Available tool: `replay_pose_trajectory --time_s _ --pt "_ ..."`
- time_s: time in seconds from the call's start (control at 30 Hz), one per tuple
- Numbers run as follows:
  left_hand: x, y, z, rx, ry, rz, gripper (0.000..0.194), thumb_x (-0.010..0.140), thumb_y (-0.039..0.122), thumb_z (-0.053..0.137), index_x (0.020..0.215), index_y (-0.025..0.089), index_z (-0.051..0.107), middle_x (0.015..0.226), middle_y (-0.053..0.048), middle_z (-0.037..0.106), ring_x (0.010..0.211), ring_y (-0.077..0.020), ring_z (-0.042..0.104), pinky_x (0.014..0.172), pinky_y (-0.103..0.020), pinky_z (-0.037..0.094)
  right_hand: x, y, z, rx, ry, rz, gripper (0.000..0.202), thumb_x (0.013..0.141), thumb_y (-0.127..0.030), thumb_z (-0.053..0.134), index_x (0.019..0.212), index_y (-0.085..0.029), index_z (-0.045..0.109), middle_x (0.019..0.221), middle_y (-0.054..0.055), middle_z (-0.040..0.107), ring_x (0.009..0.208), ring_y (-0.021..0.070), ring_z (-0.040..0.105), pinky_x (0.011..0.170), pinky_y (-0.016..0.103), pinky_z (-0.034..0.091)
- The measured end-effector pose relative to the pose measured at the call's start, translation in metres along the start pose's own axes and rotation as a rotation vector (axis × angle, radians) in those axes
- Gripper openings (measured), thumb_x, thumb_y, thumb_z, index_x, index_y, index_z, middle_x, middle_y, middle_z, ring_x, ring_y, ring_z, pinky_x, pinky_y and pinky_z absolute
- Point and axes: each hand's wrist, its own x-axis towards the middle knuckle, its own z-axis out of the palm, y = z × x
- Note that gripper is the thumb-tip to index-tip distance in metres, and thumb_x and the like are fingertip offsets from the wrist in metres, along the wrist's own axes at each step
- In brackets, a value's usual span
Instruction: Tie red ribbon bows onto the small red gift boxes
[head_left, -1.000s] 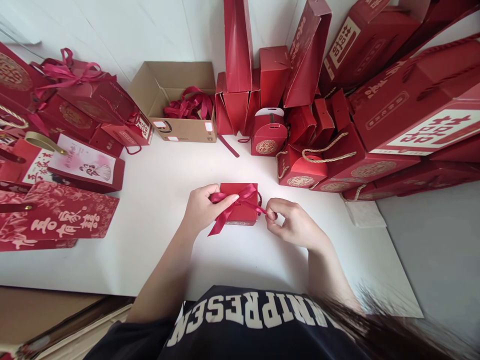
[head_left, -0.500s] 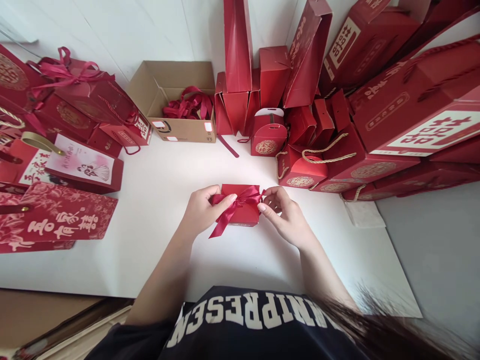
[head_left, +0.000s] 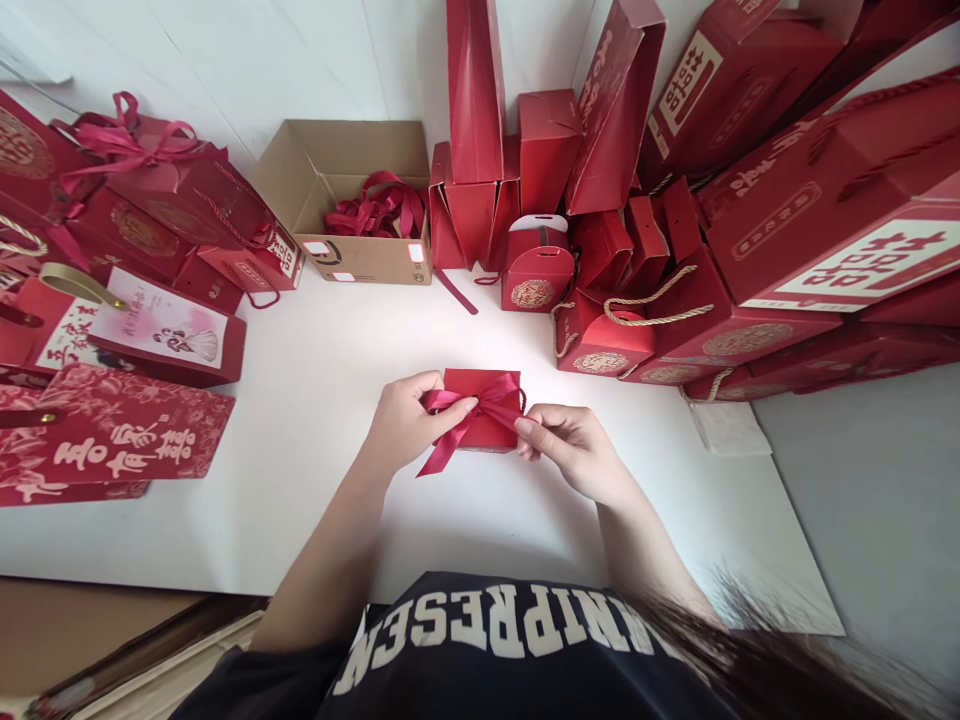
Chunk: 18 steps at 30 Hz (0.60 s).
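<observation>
A small red gift box (head_left: 491, 430) rests on the white tabletop in front of me, with a dark pink satin ribbon (head_left: 450, 447) tied in a bow on its top. My left hand (head_left: 411, 412) is at the box's left side, thumb and fingers closed on the bow's left loop. On the other side, my right hand (head_left: 568, 444) pinches the ribbon's right tail between thumb and forefinger, near the box's right edge. Part of a dark red cord shows at the box's right side. The fingertips hide some of the bow.
An open cardboard box (head_left: 367, 262) holding loose ribbon stands at the back. Red gift boxes (head_left: 600, 345) are piled along the back and right. More gift boxes and bags (head_left: 142, 425) crowd the left. A white packet (head_left: 726, 430) lies near the table's right edge (head_left: 806, 540).
My right hand has moved slightly down and now pinches the ribbon's right tail, drawn toward the lower right. My left hand has stayed at the left loop.
</observation>
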Motion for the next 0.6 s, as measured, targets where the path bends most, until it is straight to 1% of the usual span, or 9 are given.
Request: replay_pose_trajectory --time_s 0.07,0.17,0.23,0.3,0.4,0.47,0.53,0.6 --pt "0.000 0.001 0.000 0.016 0.005 0.012 0.049 0.078 0.038 0.068 0.061 0.019 0.027 0.058 0.006 0.033 0.056 -0.0086 0.034 0.052 -0.023 0.030 -0.001 -0.002 0.001 0.113 -0.060 0.029 0.036 0.093 -0.045 0.059 0.069 -0.019 0.067 0.066 0.002 0.065 0.059 0.0135 0.058 0.060 0.028 0.047" --pt "0.001 0.001 0.000 0.032 0.012 0.010 0.049 0.078 0.037 0.068 0.061 0.019 0.026 0.058 0.006 0.031 0.055 -0.0085 0.032 0.052 -0.023 0.028 -0.001 -0.002 -0.003 0.149 -0.060 0.098 0.037 0.091 -0.044 0.060 0.067 -0.017 0.067 0.062 0.002 0.064 0.053 0.0122 0.055 0.056 0.027 0.045" --pt "0.001 0.001 0.000 0.036 0.014 0.006 0.050 0.078 0.037 0.068 0.061 0.019 0.024 0.058 0.006 0.029 0.055 -0.0085 0.032 0.052 -0.023 0.027 0.000 0.001 -0.008 0.106 -0.022 0.157 0.038 0.090 -0.044 0.061 0.064 -0.017 0.065 0.059 0.001 0.062 0.051 0.0119 0.053 0.054 0.027 0.044" --pt "0.001 0.002 0.000 0.036 0.014 0.005 0.050 0.077 0.037 0.068 0.061 0.019 0.024 0.058 0.006 0.030 0.056 -0.0085 0.032 0.052 -0.023 0.028 0.002 0.004 -0.013 0.013 0.010 0.201 0.039 0.090 -0.044 0.060 0.062 -0.017 0.063 0.056 0.001 0.060 0.050 0.0117 0.051 0.053 0.026 0.041" --pt "0.001 0.002 0.001 0.027 0.013 0.002 0.050 0.077 0.037 0.068 0.061 0.019 0.024 0.058 0.006 0.030 0.056 -0.0084 0.033 0.052 -0.022 0.028 0.004 0.009 -0.018 -0.124 0.001 0.226 0.041 0.092 -0.043 0.056 0.060 -0.018 0.059 0.055 -0.001 0.057 0.052 0.0119 0.050 0.054 0.026 0.040" --pt "0.000 0.001 0.001 0.017 0.012 -0.003 0.049 0.077 0.037 0.068 0.061 0.019 0.025 0.058 0.006 0.031 0.056 -0.0084 0.034 0.052 -0.022 0.029 0.004 0.010 -0.020 -0.181 -0.040 0.230 0.039 0.093 -0.041 0.052 0.062 -0.018 0.058 0.057 -0.001 0.057 0.055 0.0124 0.051 0.057 0.027 0.040" --pt "0.000 0.001 0.001 0.019 0.012 -0.009 0.048 0.078 0.038 0.068 0.061 0.019 0.028 0.059 0.006 0.033 0.056 -0.0085 0.035 0.052 -0.022 0.030 0.003 0.010 -0.022 -0.221 -0.065 0.225 0.036 0.095 -0.039 0.049 0.067 -0.018 0.059 0.064 -0.001 0.061 0.059 0.0127 0.053 0.061 0.027 0.042" --pt "-0.001 0.001 0.001 0.032 0.015 -0.015 0.047 0.078 0.039 0.068 0.061 0.019 0.029 0.058 0.006 0.035 0.056 -0.0084 0.036 0.051 -0.022 0.030 0.003 0.009 -0.022 -0.219 -0.031 0.200 0.032 0.098 -0.037 0.045 0.076 -0.020 0.060 0.073 -0.001 0.064 0.064 0.0132 0.056 0.067 0.028 0.044"
